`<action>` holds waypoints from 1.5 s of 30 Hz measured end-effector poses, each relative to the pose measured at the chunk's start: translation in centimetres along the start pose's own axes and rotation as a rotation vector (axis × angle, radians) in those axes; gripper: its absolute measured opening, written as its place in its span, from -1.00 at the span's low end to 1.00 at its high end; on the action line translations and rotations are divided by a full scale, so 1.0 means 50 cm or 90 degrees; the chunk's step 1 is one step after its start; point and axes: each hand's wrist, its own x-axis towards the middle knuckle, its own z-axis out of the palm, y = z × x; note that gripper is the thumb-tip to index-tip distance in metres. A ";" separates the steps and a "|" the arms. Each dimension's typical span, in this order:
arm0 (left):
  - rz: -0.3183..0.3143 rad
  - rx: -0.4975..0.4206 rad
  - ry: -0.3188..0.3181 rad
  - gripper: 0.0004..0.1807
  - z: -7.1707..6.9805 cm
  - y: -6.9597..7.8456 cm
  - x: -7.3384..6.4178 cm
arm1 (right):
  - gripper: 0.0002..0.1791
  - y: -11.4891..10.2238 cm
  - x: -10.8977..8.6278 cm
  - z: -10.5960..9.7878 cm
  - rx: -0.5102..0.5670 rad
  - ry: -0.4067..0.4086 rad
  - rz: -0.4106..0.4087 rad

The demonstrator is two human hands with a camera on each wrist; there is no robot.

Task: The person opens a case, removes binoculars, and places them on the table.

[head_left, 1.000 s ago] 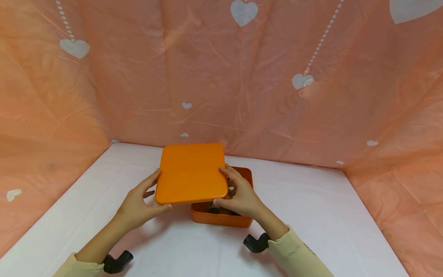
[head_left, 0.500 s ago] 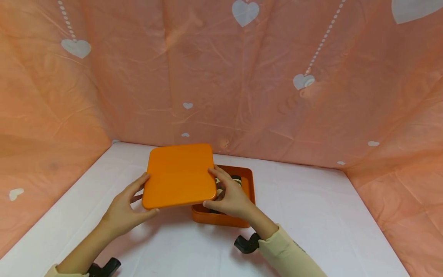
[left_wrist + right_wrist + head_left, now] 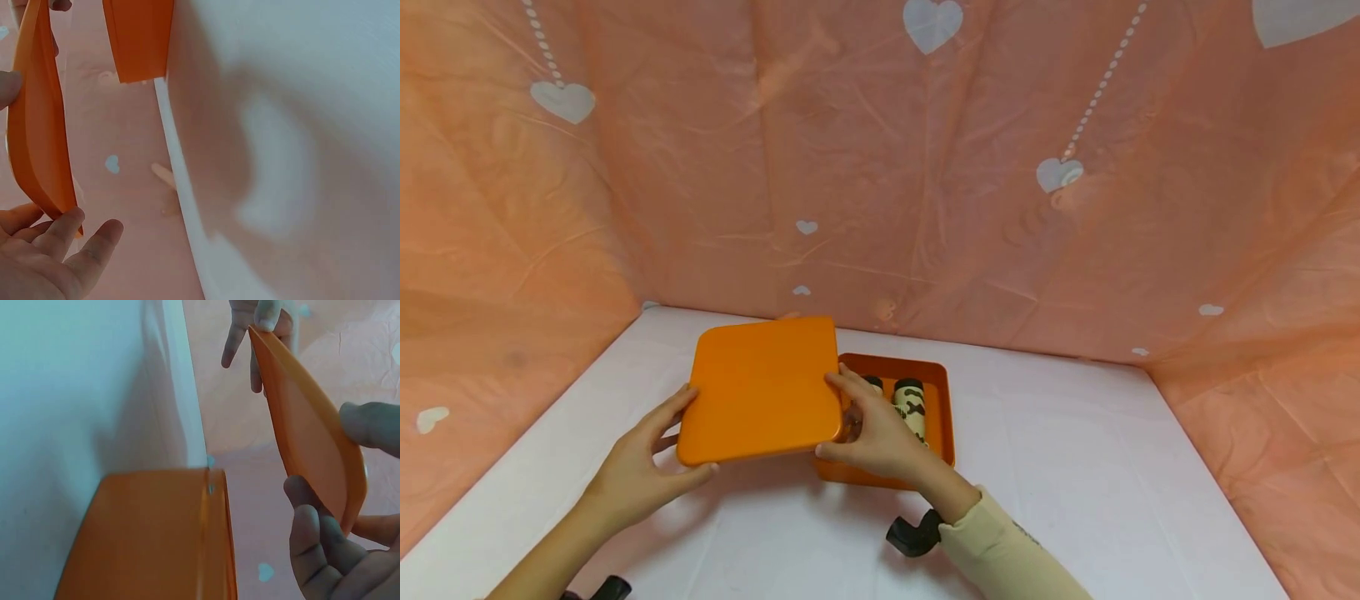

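Observation:
An orange square lid is held up, slightly tilted, between both hands. My left hand grips its left edge, thumb at the near corner. On the opposite edge, the right hand pinches it between thumb and fingers. The left wrist view shows the lid's hollow underside facing the table. Behind the right hand, an orange box stands open-topped on the table, partly hidden by hand and lid. Inside lie cream-and-dark camouflage-patterned cylindrical parts with black ends. The right wrist view shows the box's outer side.
A white cloth covers the table. Pink-orange drapes with white hearts hang at the back and both sides. A black curved piece sticks out at the right wrist, with another at the left.
Both hands have carried the lid leftward and a little toward the near side, away from over the box. More of the box's inside and its patterned contents now shows.

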 end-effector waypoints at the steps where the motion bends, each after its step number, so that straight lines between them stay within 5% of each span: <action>1: -0.002 0.001 0.002 0.05 -0.002 -0.002 -0.002 | -0.04 -0.002 0.002 0.004 -0.003 -0.001 0.002; 12: -0.021 0.025 0.022 0.06 -0.021 -0.022 -0.021 | -0.05 -0.007 0.015 0.044 0.004 -0.014 -0.007; 21: -0.066 0.065 0.001 0.07 -0.034 -0.040 -0.032 | -0.04 -0.015 0.028 0.074 0.036 -0.023 -0.020; 29: -0.047 0.054 0.003 0.07 -0.039 -0.060 -0.050 | -0.01 -0.011 0.036 0.108 0.043 -0.038 -0.003; 38: -0.108 0.090 -0.056 0.10 -0.056 -0.082 -0.066 | -0.04 -0.005 0.039 0.145 -0.081 -0.035 -0.006; 45: -0.157 0.111 -0.125 0.16 -0.069 -0.090 -0.060 | -0.03 -0.001 0.048 0.169 -0.098 -0.046 0.024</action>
